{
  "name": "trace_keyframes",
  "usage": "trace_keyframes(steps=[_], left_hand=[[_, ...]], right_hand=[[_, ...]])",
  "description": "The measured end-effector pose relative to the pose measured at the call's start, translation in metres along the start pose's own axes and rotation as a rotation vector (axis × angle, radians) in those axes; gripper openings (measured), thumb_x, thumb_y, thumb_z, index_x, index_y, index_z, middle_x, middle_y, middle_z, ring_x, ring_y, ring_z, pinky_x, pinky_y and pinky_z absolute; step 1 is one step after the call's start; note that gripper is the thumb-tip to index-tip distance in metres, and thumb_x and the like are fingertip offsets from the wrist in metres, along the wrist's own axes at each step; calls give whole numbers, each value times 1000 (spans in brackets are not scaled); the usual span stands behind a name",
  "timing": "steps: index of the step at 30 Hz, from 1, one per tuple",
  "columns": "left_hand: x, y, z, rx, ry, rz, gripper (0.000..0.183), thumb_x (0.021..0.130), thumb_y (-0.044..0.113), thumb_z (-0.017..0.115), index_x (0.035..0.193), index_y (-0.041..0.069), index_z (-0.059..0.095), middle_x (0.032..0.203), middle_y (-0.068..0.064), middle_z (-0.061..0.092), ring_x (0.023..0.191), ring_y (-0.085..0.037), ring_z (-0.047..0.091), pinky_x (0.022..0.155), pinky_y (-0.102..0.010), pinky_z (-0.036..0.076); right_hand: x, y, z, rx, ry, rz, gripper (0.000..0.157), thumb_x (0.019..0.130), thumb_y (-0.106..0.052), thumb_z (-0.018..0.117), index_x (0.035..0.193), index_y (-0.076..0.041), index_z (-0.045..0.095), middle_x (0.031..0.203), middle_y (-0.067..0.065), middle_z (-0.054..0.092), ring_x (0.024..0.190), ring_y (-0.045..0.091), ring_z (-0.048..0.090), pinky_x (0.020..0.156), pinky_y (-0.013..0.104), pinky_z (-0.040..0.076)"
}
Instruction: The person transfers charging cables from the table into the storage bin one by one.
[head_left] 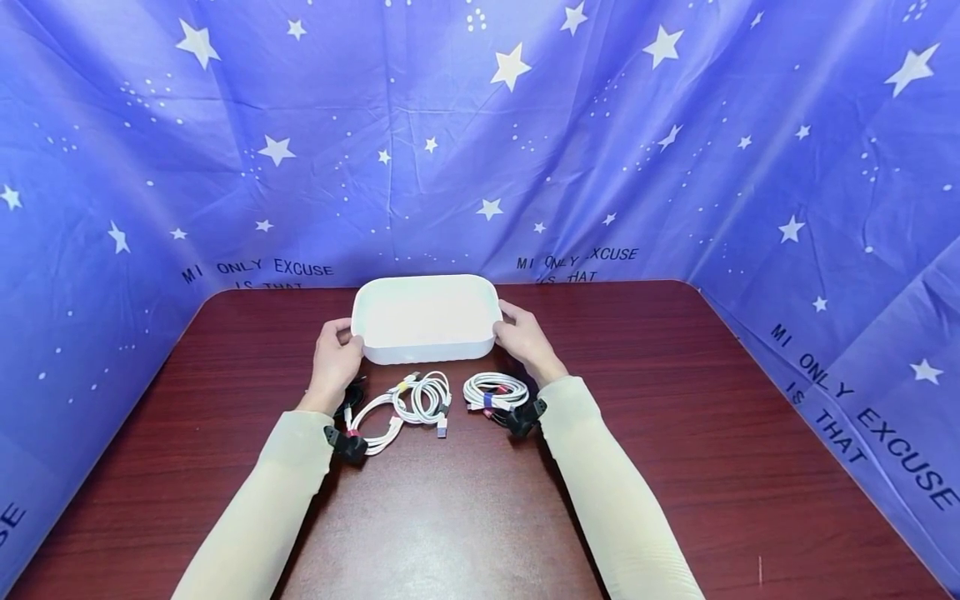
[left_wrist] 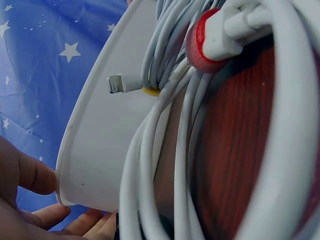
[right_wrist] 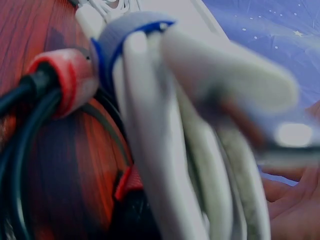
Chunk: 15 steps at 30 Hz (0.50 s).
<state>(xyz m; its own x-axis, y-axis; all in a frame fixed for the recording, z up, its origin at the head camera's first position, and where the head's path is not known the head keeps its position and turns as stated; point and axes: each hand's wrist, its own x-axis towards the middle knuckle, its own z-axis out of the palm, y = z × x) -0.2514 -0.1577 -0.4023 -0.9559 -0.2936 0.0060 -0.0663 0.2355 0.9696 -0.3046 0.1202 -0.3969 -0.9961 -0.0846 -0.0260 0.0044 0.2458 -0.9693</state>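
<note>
A white rounded-corner tray (head_left: 427, 354) is at the back of the table. My left hand (head_left: 335, 358) grips its left end, thumb at the near side. At the opposite end my right hand (head_left: 527, 340) holds it the same way. In front of the tray lie coiled white cables (head_left: 422, 400) with yellow and red straps, plus a dark cable partly under the left wrist. By the right wrist sits another white cable coil (head_left: 495, 392) with a blue strap (right_wrist: 107, 55), beside a black cable (right_wrist: 22, 145) bound in red. Cables hide part of each hand's grip in the wrist views.
The dark red wood table (head_left: 465, 517) ends just behind the tray. A blue star-printed curtain (head_left: 420, 192) rises at the back and both sides. Black wrist cameras (head_left: 525, 419) sit low among the cables.
</note>
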Motion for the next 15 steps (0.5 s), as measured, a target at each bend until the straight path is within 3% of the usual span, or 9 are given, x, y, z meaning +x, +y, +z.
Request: trace_keyframes(steps=[5, 15], left_hand=[[0, 1, 1, -7, -5, 1, 42, 91, 6, 43, 132, -3, 42, 123, -22, 55, 107, -29, 55, 86, -36, 45], [-1, 0, 4, -16, -18, 4, 41, 92, 5, 43, 131, -4, 41, 122, -22, 55, 104, -27, 54, 77, -27, 43]], right_hand=[[0, 0, -2, 5, 0, 20, 63, 81, 0, 44, 143, -7, 42, 100, 12, 59, 73, 17, 51, 70, 24, 45], [1, 1, -6, 0, -2, 22, 61, 83, -1, 42, 144, -7, 41, 121, 16, 58, 99, 19, 54, 92, 39, 47]])
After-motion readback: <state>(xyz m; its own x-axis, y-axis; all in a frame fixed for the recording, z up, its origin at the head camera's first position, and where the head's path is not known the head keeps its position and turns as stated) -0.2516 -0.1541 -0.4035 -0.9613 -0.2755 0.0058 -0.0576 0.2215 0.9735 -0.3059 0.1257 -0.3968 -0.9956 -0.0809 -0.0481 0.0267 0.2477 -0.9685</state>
